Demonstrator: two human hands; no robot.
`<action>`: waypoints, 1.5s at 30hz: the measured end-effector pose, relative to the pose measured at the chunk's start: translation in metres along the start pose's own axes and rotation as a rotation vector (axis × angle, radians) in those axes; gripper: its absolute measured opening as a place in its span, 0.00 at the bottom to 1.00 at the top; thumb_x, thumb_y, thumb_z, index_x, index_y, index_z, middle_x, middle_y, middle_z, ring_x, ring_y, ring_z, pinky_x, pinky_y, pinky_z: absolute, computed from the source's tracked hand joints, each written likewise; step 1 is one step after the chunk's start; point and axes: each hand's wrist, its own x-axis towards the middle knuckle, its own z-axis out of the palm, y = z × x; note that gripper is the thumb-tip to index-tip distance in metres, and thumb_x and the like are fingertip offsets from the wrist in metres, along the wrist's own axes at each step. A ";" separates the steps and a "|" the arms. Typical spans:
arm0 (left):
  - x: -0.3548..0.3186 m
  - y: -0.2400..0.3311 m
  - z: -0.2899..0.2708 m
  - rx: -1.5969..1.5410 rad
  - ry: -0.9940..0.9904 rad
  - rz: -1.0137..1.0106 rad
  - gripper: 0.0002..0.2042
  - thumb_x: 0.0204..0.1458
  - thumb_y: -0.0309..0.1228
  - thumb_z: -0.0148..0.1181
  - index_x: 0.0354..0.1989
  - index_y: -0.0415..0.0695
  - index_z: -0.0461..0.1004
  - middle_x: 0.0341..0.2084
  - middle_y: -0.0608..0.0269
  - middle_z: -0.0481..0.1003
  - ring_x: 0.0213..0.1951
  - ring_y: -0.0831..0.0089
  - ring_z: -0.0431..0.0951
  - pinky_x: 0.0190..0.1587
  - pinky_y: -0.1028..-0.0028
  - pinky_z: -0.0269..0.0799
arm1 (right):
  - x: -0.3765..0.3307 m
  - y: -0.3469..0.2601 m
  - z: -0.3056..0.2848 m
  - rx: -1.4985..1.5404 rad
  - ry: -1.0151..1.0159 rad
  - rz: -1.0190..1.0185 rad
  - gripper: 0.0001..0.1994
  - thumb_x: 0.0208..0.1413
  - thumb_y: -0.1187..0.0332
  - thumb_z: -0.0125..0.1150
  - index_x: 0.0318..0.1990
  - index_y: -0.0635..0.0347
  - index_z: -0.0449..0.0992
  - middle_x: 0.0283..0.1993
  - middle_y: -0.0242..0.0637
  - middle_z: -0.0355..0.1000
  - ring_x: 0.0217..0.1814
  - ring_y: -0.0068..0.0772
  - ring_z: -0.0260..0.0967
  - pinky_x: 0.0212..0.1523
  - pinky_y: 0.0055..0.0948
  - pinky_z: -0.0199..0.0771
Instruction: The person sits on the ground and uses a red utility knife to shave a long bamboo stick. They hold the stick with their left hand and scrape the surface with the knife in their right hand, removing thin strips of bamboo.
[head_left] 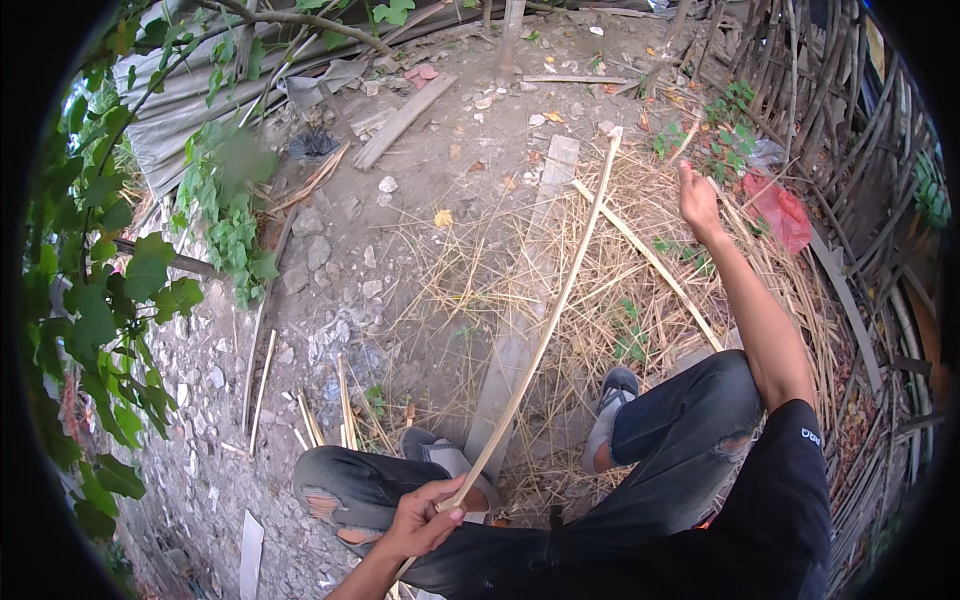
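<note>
My left hand (pixel 425 515) is closed around the lower end of a long, pale split-bamboo strip (pixel 556 310). This strip slants up and away to the right, its far end above the straw-littered ground. Out at the far right, my right hand (pixel 698 203) is raised with its fingers curled and the thumb upward. A thin brownish piece (pixel 688 140) shows just beyond the thumb; I cannot tell whether it is in the hand. Another pale strip (pixel 655 262) lies slantwise on the shavings, between the long strip and my right forearm.
Thin shavings (pixel 470 270) cover the ground around a flat board (pixel 497 385) between my feet. More split pieces (pixel 345 405) stand by my left knee. A stick fence (pixel 850 110) and red plastic (pixel 778 210) are at right. Leafy branches (pixel 95 310) hang at left.
</note>
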 end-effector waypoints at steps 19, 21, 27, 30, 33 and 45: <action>0.053 0.024 0.016 0.311 -0.036 -0.088 0.30 0.60 0.22 0.63 0.68 0.40 0.56 0.28 0.66 0.76 0.29 0.81 0.77 0.32 0.79 0.72 | -0.107 -0.135 -0.008 0.588 -0.594 -0.190 0.20 0.67 0.50 0.59 0.30 0.57 0.70 0.18 0.19 0.56 0.19 0.13 0.51 0.20 0.24 0.51; 0.060 0.029 0.013 0.549 -0.124 0.001 0.31 0.58 0.24 0.65 0.68 0.40 0.56 0.29 0.65 0.77 0.32 0.80 0.78 0.35 0.78 0.73 | -0.108 -0.125 0.000 0.560 -0.598 -0.202 0.20 0.67 0.51 0.60 0.31 0.58 0.71 0.18 0.19 0.56 0.19 0.13 0.52 0.20 0.23 0.52; 0.104 0.046 0.031 0.540 -0.111 0.152 0.39 0.62 0.28 0.61 0.75 0.39 0.43 0.31 0.60 0.79 0.32 0.77 0.79 0.34 0.77 0.73 | -0.136 -0.150 -0.003 0.506 -0.701 -0.228 0.22 0.66 0.50 0.58 0.35 0.65 0.73 0.22 0.31 0.64 0.28 0.24 0.61 0.33 0.35 0.67; 0.125 0.057 0.044 0.431 -0.044 -0.077 0.36 0.66 0.30 0.55 0.76 0.39 0.41 0.25 0.66 0.75 0.24 0.82 0.74 0.28 0.79 0.69 | -0.138 -0.160 -0.010 0.464 -0.513 -0.316 0.22 0.66 0.51 0.58 0.36 0.67 0.74 0.23 0.36 0.68 0.28 0.28 0.64 0.34 0.37 0.68; 0.127 0.051 0.048 0.441 -0.011 -0.006 0.32 0.69 0.31 0.50 0.77 0.39 0.44 0.21 0.73 0.68 0.20 0.86 0.66 0.24 0.81 0.62 | -0.120 -0.152 -0.009 0.440 -0.353 -0.306 0.17 0.67 0.57 0.57 0.36 0.65 0.75 0.22 0.39 0.68 0.26 0.32 0.65 0.33 0.38 0.68; 0.110 0.015 0.023 -0.060 0.061 0.017 0.26 0.71 0.30 0.46 0.76 0.41 0.52 0.20 0.77 0.58 0.20 0.87 0.56 0.23 0.81 0.55 | -0.049 -0.096 -0.032 0.651 0.067 -0.060 0.15 0.65 0.58 0.60 0.31 0.59 0.73 0.19 0.24 0.61 0.21 0.20 0.52 0.24 0.28 0.52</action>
